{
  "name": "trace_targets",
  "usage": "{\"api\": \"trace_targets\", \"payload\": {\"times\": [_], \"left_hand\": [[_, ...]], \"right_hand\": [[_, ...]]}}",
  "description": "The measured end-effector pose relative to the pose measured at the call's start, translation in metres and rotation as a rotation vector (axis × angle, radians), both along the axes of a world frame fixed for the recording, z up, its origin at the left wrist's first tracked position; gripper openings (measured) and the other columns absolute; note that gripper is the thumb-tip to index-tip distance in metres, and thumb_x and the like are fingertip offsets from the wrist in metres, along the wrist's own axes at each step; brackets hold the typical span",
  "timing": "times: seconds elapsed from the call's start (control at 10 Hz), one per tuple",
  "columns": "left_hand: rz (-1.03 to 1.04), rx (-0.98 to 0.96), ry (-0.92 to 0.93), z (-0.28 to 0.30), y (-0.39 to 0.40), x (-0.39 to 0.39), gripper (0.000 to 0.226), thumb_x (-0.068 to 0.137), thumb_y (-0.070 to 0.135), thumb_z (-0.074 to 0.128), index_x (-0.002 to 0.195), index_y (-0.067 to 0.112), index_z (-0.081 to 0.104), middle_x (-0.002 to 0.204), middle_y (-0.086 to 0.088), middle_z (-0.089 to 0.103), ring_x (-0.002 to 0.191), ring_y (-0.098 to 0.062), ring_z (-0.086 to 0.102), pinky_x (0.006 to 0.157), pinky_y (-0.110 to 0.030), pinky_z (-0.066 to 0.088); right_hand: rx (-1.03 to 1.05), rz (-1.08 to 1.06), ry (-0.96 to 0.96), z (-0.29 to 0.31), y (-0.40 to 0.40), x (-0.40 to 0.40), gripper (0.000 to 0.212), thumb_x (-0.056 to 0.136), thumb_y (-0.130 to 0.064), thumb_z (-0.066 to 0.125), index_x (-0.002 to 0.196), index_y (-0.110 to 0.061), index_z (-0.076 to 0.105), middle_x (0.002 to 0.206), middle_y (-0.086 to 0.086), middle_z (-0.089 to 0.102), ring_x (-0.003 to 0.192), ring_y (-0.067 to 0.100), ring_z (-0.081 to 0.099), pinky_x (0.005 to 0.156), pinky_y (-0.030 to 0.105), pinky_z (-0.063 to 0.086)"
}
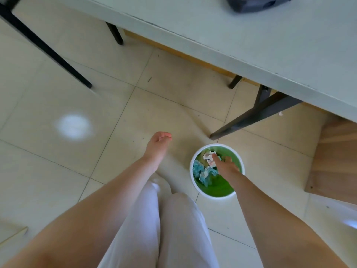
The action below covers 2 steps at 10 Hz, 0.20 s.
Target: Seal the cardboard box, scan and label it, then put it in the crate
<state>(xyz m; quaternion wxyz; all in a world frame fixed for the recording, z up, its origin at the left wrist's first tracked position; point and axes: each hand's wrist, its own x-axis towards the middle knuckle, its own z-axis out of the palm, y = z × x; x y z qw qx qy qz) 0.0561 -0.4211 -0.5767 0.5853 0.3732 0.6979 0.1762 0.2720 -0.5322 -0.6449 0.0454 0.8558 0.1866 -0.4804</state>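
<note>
No cardboard box, scanner, label or crate shows in the head view. My right hand point(226, 166) reaches down over a round white waste bin point(238, 193) with a green liner. Its fingers are spread just above crumpled blue and white paper point(201, 171) in the bin and hold nothing that I can see. My left hand point(158, 145) hangs over the tiled floor to the left of the bin. Its fingers are loosely curled and empty.
A pale grey table point(251, 41) runs across the upper right on black legs point(257, 115), with a dark object point(257, 3) at its far edge. A wood-grain piece point(336, 161) stands right of the bin. My white trouser legs point(154, 219) fill the bottom middle.
</note>
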Motion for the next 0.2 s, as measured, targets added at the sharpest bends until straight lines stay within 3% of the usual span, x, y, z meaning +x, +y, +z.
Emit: {"api": "trace_targets", "payload": {"times": [0.1,0.2], "left_hand": [[-0.017,-0.006,0.010,0.008,0.001,-0.003,0.012,0.090,0.014,0.058,0.098,0.018,0.065,0.082,0.009,0.057,0.072,-0.001,0.047,0.061,-0.017,0.035],[-0.028,-0.005,0.014,0.029,0.002,-0.005,0.013,0.090,0.015,0.057,0.100,0.018,0.065,0.092,0.007,0.059,0.082,-0.004,0.050,0.065,-0.016,0.036]], "right_hand": [[-0.003,-0.074,0.048,-0.004,0.002,0.007,0.100,0.082,-0.084,0.023,0.157,-0.019,0.018,0.158,0.015,0.030,0.141,0.039,0.034,0.117,0.049,0.026],[0.030,-0.215,0.114,-0.026,-0.003,0.024,0.125,0.054,-0.101,0.013,0.152,-0.027,0.029,0.148,0.015,0.046,0.126,0.039,0.051,0.111,0.053,0.036]]}}
